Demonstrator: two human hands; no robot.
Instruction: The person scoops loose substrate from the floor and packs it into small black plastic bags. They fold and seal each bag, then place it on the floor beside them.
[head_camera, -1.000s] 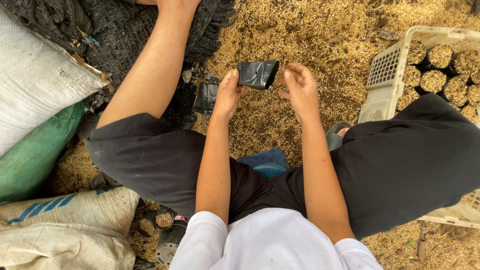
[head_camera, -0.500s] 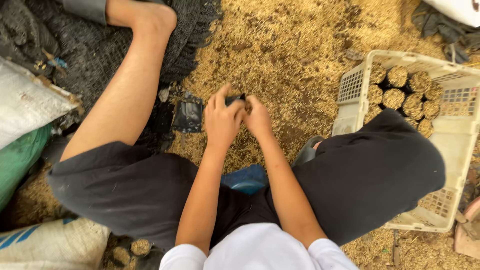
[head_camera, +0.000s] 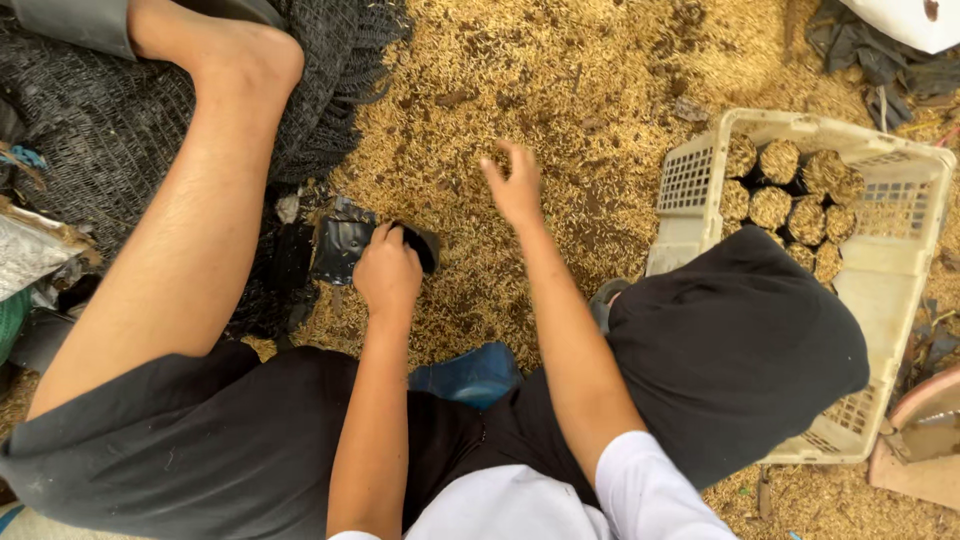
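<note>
The left hand (head_camera: 388, 272) is pinching a small black plastic bag (head_camera: 418, 243) over the golden husk-covered ground (head_camera: 560, 90); the right hand (head_camera: 515, 185) is hovering open (fingers spread) near the cream plastic crate (head_camera: 900, 290).

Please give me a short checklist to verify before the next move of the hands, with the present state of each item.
1. Left hand grips the small black bag: ok, fingers closed on it.
2. Right hand is free: ok, open and empty above the husk pile.
3. Bag mouth is open: cannot tell, the hand covers it.
4. Spare black bags within reach: ok, lying beside the left hand.
5. White crate has room: ok, filled rolls occupy only its far end.
</note>
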